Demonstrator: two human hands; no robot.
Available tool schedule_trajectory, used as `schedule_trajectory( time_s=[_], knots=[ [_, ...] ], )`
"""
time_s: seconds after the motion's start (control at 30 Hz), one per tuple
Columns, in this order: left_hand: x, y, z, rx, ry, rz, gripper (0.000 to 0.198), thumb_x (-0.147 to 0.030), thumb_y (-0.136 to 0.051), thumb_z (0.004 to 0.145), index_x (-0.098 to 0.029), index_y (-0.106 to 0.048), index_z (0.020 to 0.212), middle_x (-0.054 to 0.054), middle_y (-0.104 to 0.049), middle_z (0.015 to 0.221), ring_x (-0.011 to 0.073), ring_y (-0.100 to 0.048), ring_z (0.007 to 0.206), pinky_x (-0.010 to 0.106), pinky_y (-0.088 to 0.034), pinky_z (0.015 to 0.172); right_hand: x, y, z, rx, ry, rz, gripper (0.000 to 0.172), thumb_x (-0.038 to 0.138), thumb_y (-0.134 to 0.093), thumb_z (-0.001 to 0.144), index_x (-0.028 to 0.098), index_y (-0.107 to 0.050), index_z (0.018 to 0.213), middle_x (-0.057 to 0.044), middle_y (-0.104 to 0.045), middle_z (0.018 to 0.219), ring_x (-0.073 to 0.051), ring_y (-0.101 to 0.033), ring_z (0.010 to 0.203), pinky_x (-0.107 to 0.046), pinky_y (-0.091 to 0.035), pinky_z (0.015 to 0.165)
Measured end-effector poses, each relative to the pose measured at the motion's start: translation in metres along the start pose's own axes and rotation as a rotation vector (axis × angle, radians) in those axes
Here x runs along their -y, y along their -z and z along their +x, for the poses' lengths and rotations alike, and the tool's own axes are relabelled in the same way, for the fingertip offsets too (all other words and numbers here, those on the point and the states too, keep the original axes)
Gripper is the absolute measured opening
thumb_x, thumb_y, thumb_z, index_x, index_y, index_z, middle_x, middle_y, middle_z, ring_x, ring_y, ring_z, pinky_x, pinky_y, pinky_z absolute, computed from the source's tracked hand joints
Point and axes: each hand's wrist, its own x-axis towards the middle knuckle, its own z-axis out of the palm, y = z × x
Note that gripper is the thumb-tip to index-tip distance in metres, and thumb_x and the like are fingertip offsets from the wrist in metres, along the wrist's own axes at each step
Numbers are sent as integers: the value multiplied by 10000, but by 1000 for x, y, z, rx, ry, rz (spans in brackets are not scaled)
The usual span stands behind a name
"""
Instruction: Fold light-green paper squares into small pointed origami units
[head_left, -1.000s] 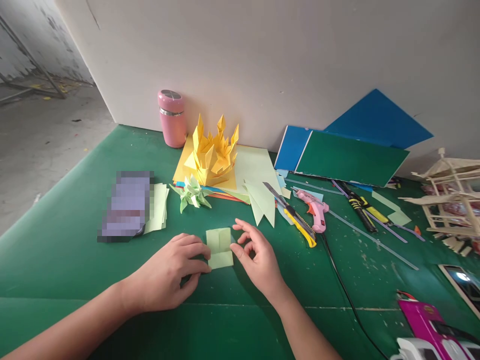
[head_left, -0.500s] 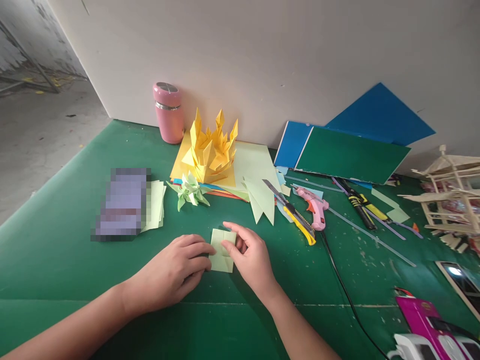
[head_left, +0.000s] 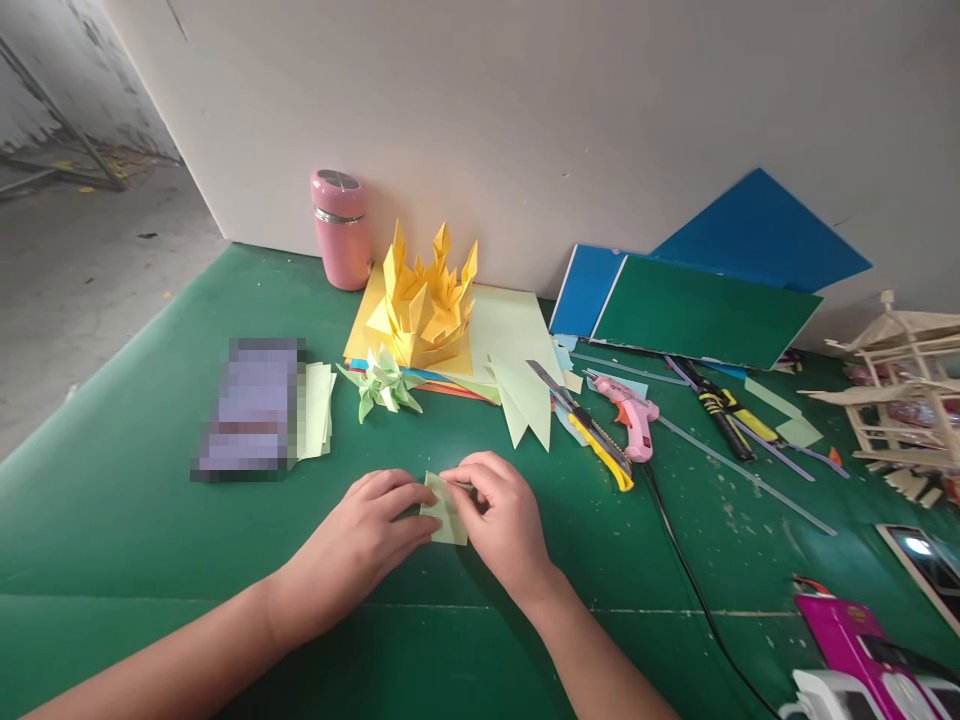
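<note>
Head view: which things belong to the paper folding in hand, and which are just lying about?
In use: green paper, left hand, right hand.

Lying about: flask, yellow crown, paper flower, knife, glue gun, boards, wooden model.

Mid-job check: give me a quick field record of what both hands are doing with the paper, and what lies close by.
surface: green mat
left hand: fingers flat, pressing the left edge of the light green paper
right hand: fingers curled over the paper's top edge, apparently pinching a fold
paper: small, folded, lying on the mat between both hands
behind it: green paper flower, yellow paper crown, pink flask
to the right: yellow utility knife, pink glue gun
</note>
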Motion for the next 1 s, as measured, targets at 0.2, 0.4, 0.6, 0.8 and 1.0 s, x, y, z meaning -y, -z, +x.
schedule_trajectory(
  time_s=[0.2, 0.4, 0.6, 0.8, 1.0],
  knots=[
    [-3, 6, 1, -23, 58, 68, 209, -210, -492, 907, -268, -692, 885, 36, -658, 913, 210, -574, 886, 351, -467, 767, -2, 1, -8, 10, 189, -130, 277, 72, -442, 878, 186, -691, 837, -56, -651, 780, -153, -597, 685, -254, -465, 600],
    [-2, 5, 1, -13, 58, 26, 151, -230, -519, 898, -206, -666, 875, 21, -684, 875, 202, -596, 895, 341, -465, 808, -3, 8, -10, 89, 246, -158, 217, 163, -484, 923, 178, -700, 932, -64, -657, 828, -159, -583, 720, -266, -475, 629],
    [0, 3, -1, -35, 73, 50, 147, -231, -531, 887, -206, -673, 858, 52, -664, 991, 222, -600, 931, 371, -489, 820, -10, 14, -9, 171, 290, -142, 214, 186, -503, 921, 197, -676, 1045, -70, -660, 927, -177, -546, 752, -294, -485, 654],
    [1, 6, 1, 4, 23, -13, 165, -214, -501, 904, -190, -662, 872, 57, -686, 1055, 212, -616, 989, 344, -507, 844, -11, 18, -9, 234, 305, -137, 254, 155, -498, 915, 184, -655, 1112, -81, -647, 974, -179, -515, 771, -309, -489, 680],
    [2, 4, -1, -13, 4, -5, 188, -210, -474, 919, -174, -656, 947, 56, -704, 1022, 201, -635, 971, 333, -519, 863, -12, 20, -9, 259, 298, -118, 267, 150, -496, 915, 196, -655, 1125, -78, -641, 982, -170, -515, 773, -300, -489, 689]
  ],
)
